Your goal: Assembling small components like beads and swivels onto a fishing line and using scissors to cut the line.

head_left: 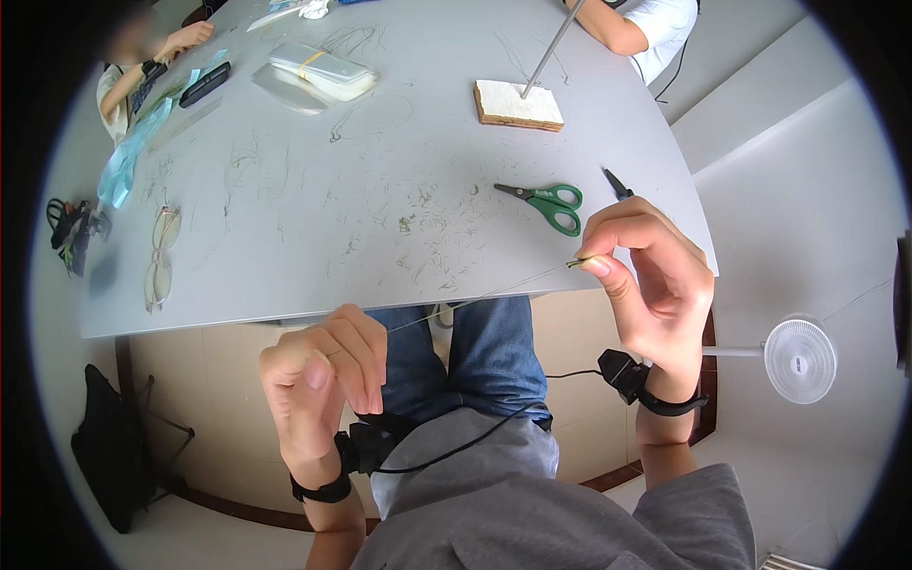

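Observation:
My right hand (657, 275), raised over the table's near right edge, pinches a small dark green piece (574, 263) between thumb and forefinger. From there a thin, light thread (480, 297) runs taut down to my left hand (323, 366), in front of the table edge above my lap. The left fingers are curled in with the thumb against them, closed on the thread. Just beyond the right hand lie scissors (556, 201) with green handles. Partly hidden behind that hand is a black pointed tool (617, 182). Short thread clippings (418, 225) litter the grey tabletop.
A white-topped wooden block (518, 103) holds a slanting metal rod. Farther left are banded clear plastic sleeves (323, 71), a black case (204, 85), light blue ribbon (133, 157) and eyeglasses (161, 256). Two other people sit along the far side. A white fan (800, 361) stands right.

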A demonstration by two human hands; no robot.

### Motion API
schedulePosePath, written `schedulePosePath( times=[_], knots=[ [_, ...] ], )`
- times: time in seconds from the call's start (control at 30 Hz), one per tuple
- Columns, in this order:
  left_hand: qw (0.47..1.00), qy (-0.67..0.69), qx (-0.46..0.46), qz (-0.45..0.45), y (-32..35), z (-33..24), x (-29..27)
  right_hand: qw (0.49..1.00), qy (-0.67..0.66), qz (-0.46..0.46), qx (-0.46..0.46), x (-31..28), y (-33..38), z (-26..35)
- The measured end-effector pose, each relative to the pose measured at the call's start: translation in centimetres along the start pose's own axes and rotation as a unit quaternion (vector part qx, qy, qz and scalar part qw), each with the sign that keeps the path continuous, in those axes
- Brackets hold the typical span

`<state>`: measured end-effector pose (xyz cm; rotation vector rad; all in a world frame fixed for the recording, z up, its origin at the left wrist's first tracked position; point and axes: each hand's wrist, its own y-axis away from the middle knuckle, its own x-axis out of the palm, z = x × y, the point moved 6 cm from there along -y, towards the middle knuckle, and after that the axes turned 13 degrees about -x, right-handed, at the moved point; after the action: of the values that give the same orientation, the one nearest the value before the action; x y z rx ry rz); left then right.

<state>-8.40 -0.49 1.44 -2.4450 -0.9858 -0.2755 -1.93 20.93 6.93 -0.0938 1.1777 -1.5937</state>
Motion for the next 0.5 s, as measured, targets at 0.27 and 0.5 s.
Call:
schedulePosePath(
  times=[0.27, 0.5],
  knots=[
    [0.975, -0.036, -0.184, -0.119, -5.7, -0.4, 0.9, 0.989, 0.125, 0.038, -0.070, -4.6, -5.8, 1.8],
    [0.962, 0.125, -0.241, -0.029, -16.3, 0.3, 1.2, 0.984, 0.145, 0.040, -0.094, -9.3, -15.8, -4.1]
  ],
)
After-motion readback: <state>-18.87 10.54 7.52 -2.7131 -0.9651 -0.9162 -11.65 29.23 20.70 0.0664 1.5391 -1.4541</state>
